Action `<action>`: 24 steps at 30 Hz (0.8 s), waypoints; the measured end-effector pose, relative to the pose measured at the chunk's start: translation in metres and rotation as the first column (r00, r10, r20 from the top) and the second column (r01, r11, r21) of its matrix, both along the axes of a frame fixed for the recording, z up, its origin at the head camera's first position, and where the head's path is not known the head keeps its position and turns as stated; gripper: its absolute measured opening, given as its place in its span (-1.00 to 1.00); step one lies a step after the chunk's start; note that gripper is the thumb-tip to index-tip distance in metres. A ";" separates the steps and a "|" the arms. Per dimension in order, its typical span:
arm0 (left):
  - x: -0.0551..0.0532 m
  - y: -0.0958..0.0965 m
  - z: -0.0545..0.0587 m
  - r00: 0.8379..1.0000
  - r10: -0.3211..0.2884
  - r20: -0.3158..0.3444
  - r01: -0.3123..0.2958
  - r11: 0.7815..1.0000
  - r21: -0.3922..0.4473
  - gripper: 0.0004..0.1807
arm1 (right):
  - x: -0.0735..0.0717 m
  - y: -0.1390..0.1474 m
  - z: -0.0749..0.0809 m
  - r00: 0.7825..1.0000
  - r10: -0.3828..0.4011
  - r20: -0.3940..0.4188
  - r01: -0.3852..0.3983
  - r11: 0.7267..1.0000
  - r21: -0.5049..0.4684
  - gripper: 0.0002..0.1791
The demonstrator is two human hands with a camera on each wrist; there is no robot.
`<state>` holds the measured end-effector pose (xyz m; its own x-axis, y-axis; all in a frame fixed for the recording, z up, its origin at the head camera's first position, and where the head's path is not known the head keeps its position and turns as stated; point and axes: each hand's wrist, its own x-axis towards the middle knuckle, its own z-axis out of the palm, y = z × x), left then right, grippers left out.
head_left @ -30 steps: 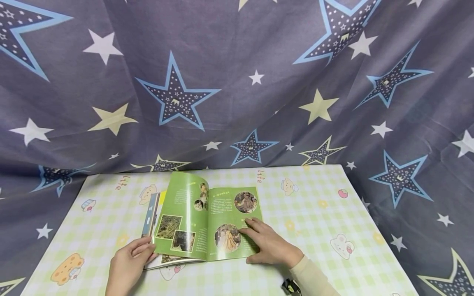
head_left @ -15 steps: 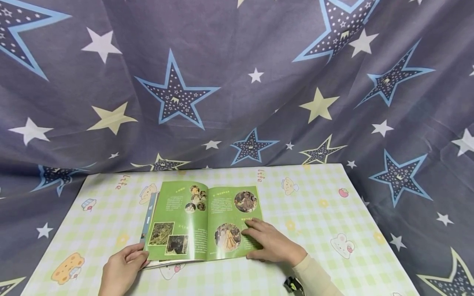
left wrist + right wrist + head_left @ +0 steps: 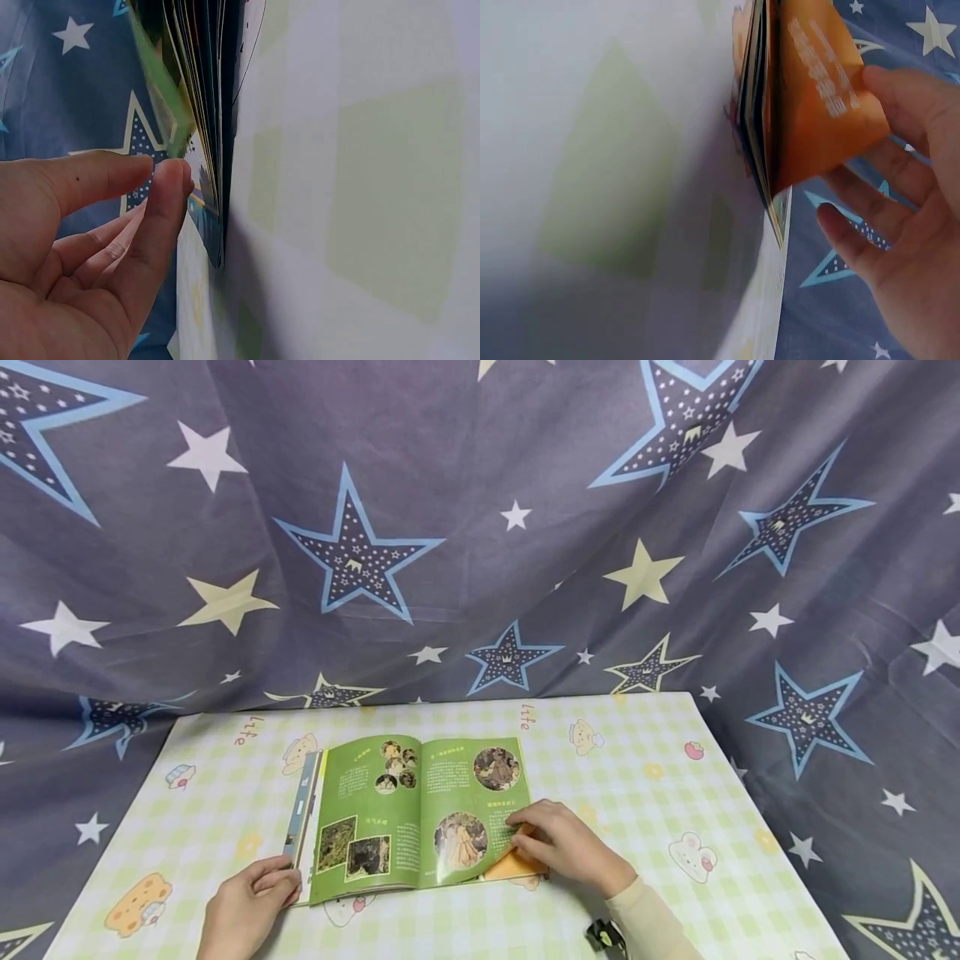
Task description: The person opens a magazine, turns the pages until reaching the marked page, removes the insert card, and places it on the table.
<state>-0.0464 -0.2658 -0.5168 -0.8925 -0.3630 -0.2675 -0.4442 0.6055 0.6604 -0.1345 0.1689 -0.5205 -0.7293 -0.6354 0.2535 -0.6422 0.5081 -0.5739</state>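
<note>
An open book point(image 3: 367, 810) with green pages and round photos lies on the table. Beside its left edge is my left hand point(image 3: 251, 902), fingers loosely bent. In the left wrist view, the green page's corner point(image 3: 178, 127) is right at the fingertips of that hand point(image 3: 97, 240), which holds nothing. At the lower right corner, my right hand point(image 3: 573, 847) pinches a lifted page, and orange paper point(image 3: 517, 864) shows beneath. The right wrist view has the orange page side point(image 3: 821, 112) curving up from the stacked pages, with the right hand's fingers point(image 3: 900, 86) at its edge.
A pale green checked cloth with cartoon figures covers the table point(image 3: 637, 777). Behind it hangs a dark curtain point(image 3: 480, 568) with stars. A small black object point(image 3: 603, 935) is near the right sleeve at the front.
The left page was laid down by my left hand, then slipped from its fingers and sprang slightly rightward. My right hand has shifted right and lifted the right page's lower corner, exposing orange.
</note>
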 end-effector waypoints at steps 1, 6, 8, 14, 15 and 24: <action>0.000 -0.001 0.000 1.000 -0.004 -0.001 0.004 1.000 0.001 -0.45 | 0.000 0.002 0.000 1.000 -0.017 -0.009 0.017 1.000 -0.011 -0.74; 0.001 0.002 0.002 0.999 0.025 -0.024 -0.024 1.000 0.012 -0.42 | -0.001 0.006 -0.004 0.989 -0.128 -0.073 0.127 0.992 -0.015 -0.71; 0.001 0.005 0.003 0.999 0.041 -0.035 -0.040 0.999 0.033 -0.43 | -0.001 0.005 -0.005 0.978 -0.180 -0.103 0.179 0.984 -0.017 -0.66; -0.004 0.015 0.007 0.998 0.031 -0.059 -0.026 0.996 0.086 -0.42 | -0.001 -0.002 -0.004 0.958 -0.269 -0.101 0.267 0.963 -0.027 -0.49; -0.005 0.017 0.008 0.997 0.023 -0.067 -0.017 0.996 0.092 -0.43 | -0.001 -0.004 -0.004 0.958 -0.269 -0.103 0.267 0.963 -0.034 -0.48; -0.016 0.040 0.017 0.986 -0.048 -0.157 0.071 0.987 0.143 -0.53 | -0.002 -0.021 0.002 0.971 -0.192 -0.141 0.170 0.973 -0.153 -0.44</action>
<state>-0.0626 -0.2256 -0.4996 -0.9458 -0.2751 -0.1728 -0.2974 0.5188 0.8015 -0.1370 0.1478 -0.5184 -0.7745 -0.4470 0.4477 -0.6326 0.5468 -0.5485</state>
